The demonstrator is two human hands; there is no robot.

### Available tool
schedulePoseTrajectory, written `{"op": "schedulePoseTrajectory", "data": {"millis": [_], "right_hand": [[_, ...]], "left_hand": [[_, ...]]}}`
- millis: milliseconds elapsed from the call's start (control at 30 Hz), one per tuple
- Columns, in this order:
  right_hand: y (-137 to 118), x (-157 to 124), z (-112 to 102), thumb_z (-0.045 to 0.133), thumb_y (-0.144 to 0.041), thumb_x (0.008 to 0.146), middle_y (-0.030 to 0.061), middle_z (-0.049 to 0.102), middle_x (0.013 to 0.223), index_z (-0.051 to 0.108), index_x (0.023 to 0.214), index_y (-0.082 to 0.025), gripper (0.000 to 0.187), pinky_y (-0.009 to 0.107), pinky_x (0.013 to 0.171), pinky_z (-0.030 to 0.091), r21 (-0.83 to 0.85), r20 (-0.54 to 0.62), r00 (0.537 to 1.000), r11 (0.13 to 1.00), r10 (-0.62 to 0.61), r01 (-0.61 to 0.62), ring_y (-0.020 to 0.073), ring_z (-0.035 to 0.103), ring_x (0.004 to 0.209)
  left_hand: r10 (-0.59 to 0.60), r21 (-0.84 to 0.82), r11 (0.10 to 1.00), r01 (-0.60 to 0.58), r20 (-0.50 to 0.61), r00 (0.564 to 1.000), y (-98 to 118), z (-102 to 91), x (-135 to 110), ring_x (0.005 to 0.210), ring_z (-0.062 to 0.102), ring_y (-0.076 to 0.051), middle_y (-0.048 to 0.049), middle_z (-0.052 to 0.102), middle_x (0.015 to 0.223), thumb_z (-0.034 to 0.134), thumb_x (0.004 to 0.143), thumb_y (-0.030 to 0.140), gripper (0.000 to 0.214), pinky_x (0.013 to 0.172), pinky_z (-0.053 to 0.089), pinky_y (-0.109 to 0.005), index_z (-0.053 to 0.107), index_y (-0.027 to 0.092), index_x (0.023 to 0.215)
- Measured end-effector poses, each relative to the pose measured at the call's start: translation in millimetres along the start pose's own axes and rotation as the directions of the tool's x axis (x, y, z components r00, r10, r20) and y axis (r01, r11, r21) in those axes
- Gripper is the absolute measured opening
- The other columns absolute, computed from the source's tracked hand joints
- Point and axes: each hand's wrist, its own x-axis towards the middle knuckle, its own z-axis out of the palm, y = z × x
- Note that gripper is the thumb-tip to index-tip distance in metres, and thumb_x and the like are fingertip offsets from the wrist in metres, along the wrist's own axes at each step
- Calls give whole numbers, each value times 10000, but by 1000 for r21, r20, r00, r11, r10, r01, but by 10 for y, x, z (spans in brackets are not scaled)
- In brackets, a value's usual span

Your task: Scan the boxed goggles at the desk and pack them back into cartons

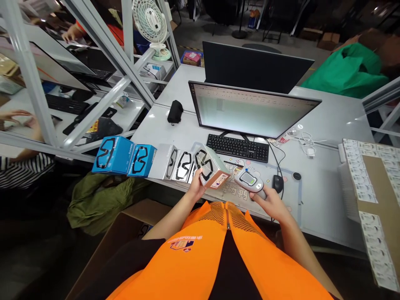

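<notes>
Orange-vested person [184, 266] holds labelled box [216, 166], stickered scanner [249, 179].

Even light brightens the white desk [331, 187], while the floor [193, 46] beyond and the lower left sink into dimness. The lit monitor [256, 110] looks washed out, its text illegible. Wide-angle distortion stretches the edges; the lower-left corner is blurred.

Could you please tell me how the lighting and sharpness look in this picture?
In the head view, the front screen looks washed out, its text unreadable; the lower left is dark; the box in the left hand and the scanner look fairly sharp.
</notes>
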Motion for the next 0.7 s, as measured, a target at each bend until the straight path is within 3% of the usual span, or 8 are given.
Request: {"op": "schedulePoseTrajectory", "data": {"millis": [67,167,333,533,700], "right_hand": [[35,30,4,738,-514,939,81,819,1089,796,1162,-197,392,373,901,569,1,-14,1000,1000,11,-11,315,721,1012],[73,72,22,726,-529,945,90,823,1133,787,1234,-195,445,411,968,561,16,-28,999,1000,25,-25,341,718,1086],[111,121,70,723,-551,941,93,823,1142,792,1244,-190,477,440,1027,545,34,-30,998,998,59,-57,355,710,1130],[122,183,162,694,-576,944,96,822,1168,792,1217,-179,492,413,972,546,-21,-34,996,997,77,-78,339,717,1099],[86,263,260,677,-595,912,71,821,1030,792,1140,-176,491,367,838,549,-60,-24,990,989,136,-137,299,722,952]], "left_hand": [[114,24,993,-113,-28,993,43,-78,4,1189,762,-288,-81,797,1286,866,835,473,595,994,616,-380,687,258,1360],[287,154,947,-280,-22,958,178,-194,-25,1341,685,-249,-50,702,1467,944,753,392,916,1106,552,-359,498,382,1553],[492,476,751,-458,58,868,551,-422,-106,1411,644,-339,-150,544,1609,992,684,478,1336,1113,566,-428,164,415,1730],[723,666,455,-591,111,682,1121,-888,-149,1393,655,-346,-204,380,1714,913,760,572,1338,1069,609,-455,21,405,1743],[853,766,277,-580,82,516,1665,-1408,-217,1322,693,-332,-214,417,1647,903,761,531,1331,957,662,-426,20,366,1742]]}}
